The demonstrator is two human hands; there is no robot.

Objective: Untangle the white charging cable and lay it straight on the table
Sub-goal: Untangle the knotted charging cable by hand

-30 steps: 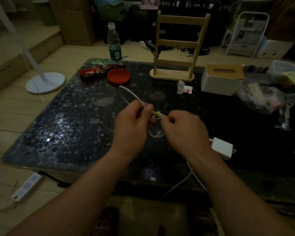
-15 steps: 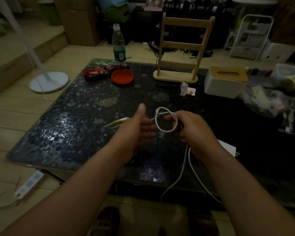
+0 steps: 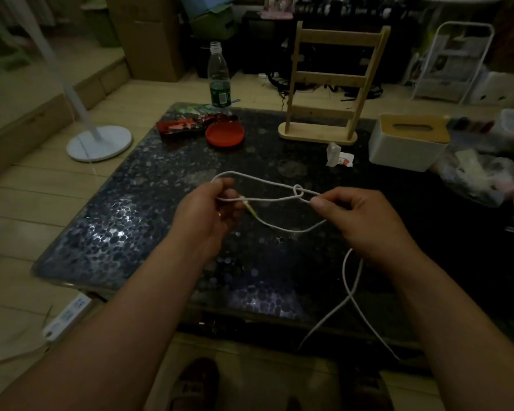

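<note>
The white charging cable (image 3: pixel 267 200) stretches between my two hands above the dark speckled table (image 3: pixel 131 221). My left hand (image 3: pixel 205 212) pinches a bend of it near the plug end, whose yellowish tip points down to the right. My right hand (image 3: pixel 356 215) pinches the cable between thumb and forefinger. A small loose knot (image 3: pixel 298 190) sits in the strands just left of my right hand. One strand sags in a curve below the hands. More cable crosses itself under my right wrist and hangs over the table's near edge.
At the back of the table stand a wooden rack (image 3: pixel 330 84), a white tissue box (image 3: pixel 407 143), a red lid (image 3: pixel 224 134), snack packets (image 3: pixel 187 124) and a plastic bottle (image 3: pixel 219 77). Clutter in plastic bags (image 3: pixel 481 170) lies at the right. A power strip (image 3: pixel 67 317) lies on the floor.
My hands have moved apart, drawing the round loop out into a long flat one with a small knot. The left hand, open half a second ago, now pinches the cable.
</note>
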